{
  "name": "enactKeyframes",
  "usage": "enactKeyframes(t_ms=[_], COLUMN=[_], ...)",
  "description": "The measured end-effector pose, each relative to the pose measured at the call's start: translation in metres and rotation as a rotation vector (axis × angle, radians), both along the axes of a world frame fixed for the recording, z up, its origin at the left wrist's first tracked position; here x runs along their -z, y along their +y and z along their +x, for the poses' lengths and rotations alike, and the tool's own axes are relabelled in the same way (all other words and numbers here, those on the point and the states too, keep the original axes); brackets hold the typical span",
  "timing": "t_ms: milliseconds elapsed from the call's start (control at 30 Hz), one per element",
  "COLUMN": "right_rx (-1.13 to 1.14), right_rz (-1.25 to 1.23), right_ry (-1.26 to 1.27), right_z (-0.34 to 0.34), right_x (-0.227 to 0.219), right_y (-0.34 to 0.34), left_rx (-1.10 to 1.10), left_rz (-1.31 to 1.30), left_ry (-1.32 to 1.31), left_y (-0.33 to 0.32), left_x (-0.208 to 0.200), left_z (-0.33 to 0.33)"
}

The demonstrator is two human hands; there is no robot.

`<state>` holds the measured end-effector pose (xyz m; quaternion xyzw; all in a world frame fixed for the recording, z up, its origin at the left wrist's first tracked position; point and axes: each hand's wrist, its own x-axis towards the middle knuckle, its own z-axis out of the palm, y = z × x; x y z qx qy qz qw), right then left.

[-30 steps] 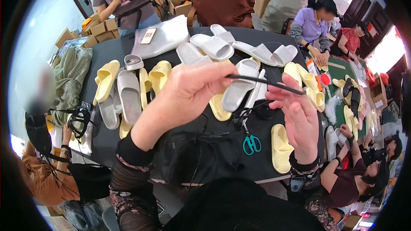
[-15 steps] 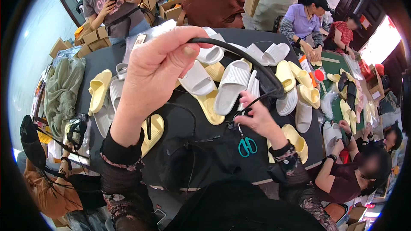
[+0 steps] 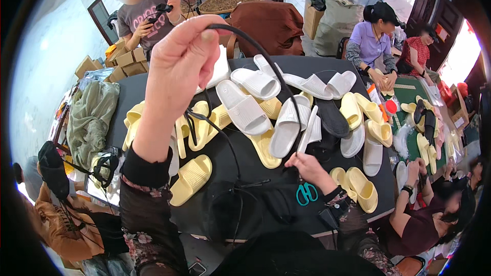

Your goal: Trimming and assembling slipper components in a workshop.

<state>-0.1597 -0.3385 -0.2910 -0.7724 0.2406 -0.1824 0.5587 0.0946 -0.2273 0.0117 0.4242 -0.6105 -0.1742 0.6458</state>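
While the left hand is up high, thumb and forefinger pinched together on the black cord and the other fingers curled in, the right hand sits low, its fingers drawn closed on what looks like the cord's lower stretch. The cord arcs between the two sets of fingers, and a thin black strand droops below the left ones, loose. As far as shown, the stretching out looks done, with a hold at each end of the arc; the cord has yet to leave the fingers, and that strand hangs ungathered. Just below the right fingers are teal-handled scissors; whether they touch, I cannot tell. To the right of those fingers lie yellow slippers; beyond them spread grey slippers, and farther off is a worker in a purple shirt. Against half a second ago, the right fingers have gone from spread to closed, and the cord's sharp bend has opened into a long, smooth curve
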Motion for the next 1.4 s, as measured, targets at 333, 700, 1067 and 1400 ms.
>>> enactKeyframes(t_ms=[333, 700, 1067, 1400], right_rx=[0.323, 0.580, 0.474, 0.479], right_rz=[0.651, 1.119, 1.255, 1.316], right_ry=[-0.392, -0.582, -0.759, -0.776], right_z=[-0.040, -0.047, -0.027, -0.023], right_x=[-0.098, -0.088, -0.080, -0.065], right_y=[-0.017, 0.009, 0.052, 0.071], left_rx=[-0.215, -0.292, -0.355, -0.300], left_rz=[0.548, 0.366, 0.190, 0.120], left_ry=[-0.121, -0.269, -0.186, -0.129], left_y=[-0.045, -0.018, 0.037, 0.038], left_x=[0.076, 0.199, 0.219, 0.194], left_z=[0.023, -0.083, -0.159, -0.127])
